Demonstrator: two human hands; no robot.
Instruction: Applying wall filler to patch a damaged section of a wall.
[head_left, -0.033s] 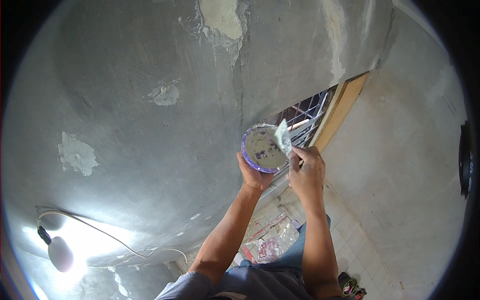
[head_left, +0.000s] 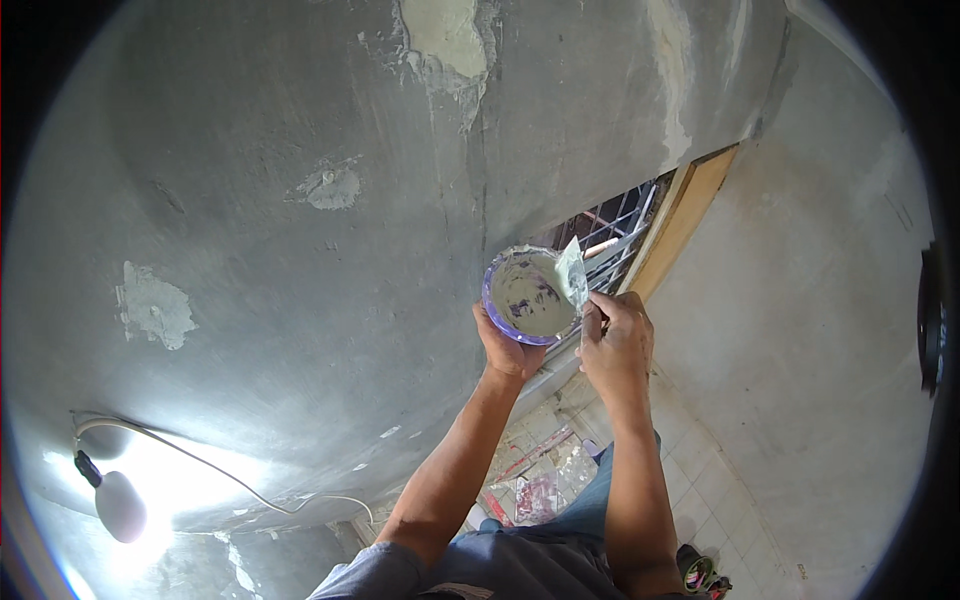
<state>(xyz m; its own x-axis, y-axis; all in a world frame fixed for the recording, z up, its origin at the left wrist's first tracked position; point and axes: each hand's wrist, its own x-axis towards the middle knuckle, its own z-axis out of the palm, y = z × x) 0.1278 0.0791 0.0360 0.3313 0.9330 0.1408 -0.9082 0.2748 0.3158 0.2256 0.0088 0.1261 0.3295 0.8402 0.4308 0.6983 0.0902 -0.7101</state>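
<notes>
My left hand (head_left: 509, 352) cups a round purple bowl (head_left: 490, 305) from below and holds it up in front of the grey wall. Pale putty (head_left: 545, 312) coats the inside of the bowl, with purple patches showing through. In my right hand (head_left: 618, 335) is a putty knife (head_left: 573, 275), its blade up at the bowl's right rim and smeared with pale putty. My right fingers are closed round its handle, which they mostly hide. Whether the blade touches the rim I cannot tell.
Pale filler patches (head_left: 158, 310) mark the grey wall (head_left: 300, 260). A lit bulb (head_left: 121, 508) on a white cable (head_left: 220, 470) hangs at lower left. Beyond my hands is an opening with metal bars (head_left: 625, 215) and a wooden frame (head_left: 690, 220). Spattered tiles (head_left: 570, 470) lie below.
The putty knife and my right hand have shifted slightly to the right, and the blade has turned a little. The bowl and my left hand stay nearly where they were.
</notes>
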